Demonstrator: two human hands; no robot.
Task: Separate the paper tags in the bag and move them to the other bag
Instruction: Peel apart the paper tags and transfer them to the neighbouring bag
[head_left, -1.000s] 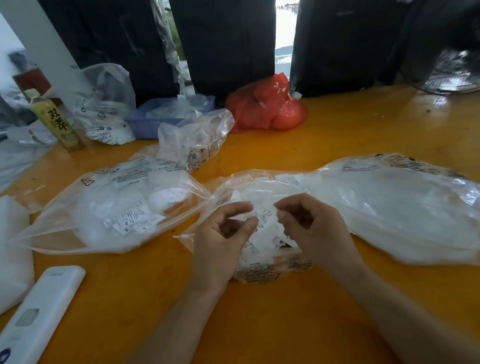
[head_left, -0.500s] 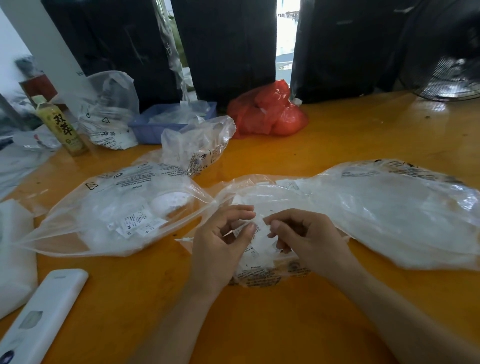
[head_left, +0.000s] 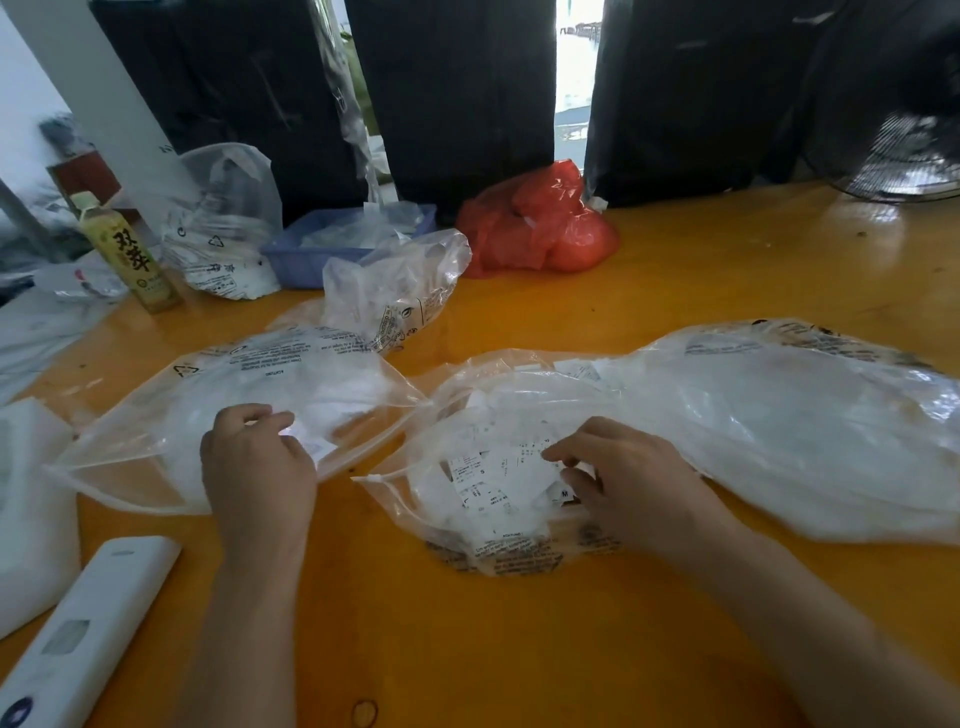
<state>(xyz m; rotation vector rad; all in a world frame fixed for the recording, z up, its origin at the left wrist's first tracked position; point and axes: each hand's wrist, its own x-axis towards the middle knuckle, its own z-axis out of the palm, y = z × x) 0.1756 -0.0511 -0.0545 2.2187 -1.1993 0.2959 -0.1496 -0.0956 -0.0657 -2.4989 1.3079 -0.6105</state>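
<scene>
The left hand (head_left: 258, 462) is reaching into the mouth of the left bag (head_left: 228, 415), a clear plastic bag lying on the orange table (head_left: 519, 649). Its fingers are curling over a small paper tag (head_left: 311, 441), which is showing just past the fingertips at the bag's opening; whether the tag is pinched or only touched, I cannot tell. The right hand (head_left: 623, 483) is resting in the open mouth of the middle bag (head_left: 488, 467), fingers bent and spread loosely over a pile of paper tags (head_left: 498, 473), fingertips touching the top ones. The two hands are working well apart, one in each bag. A larger bag (head_left: 805, 431) is lying to the right, touching the middle bag. A white remote (head_left: 88, 634) is lying near the left forearm.
</scene>
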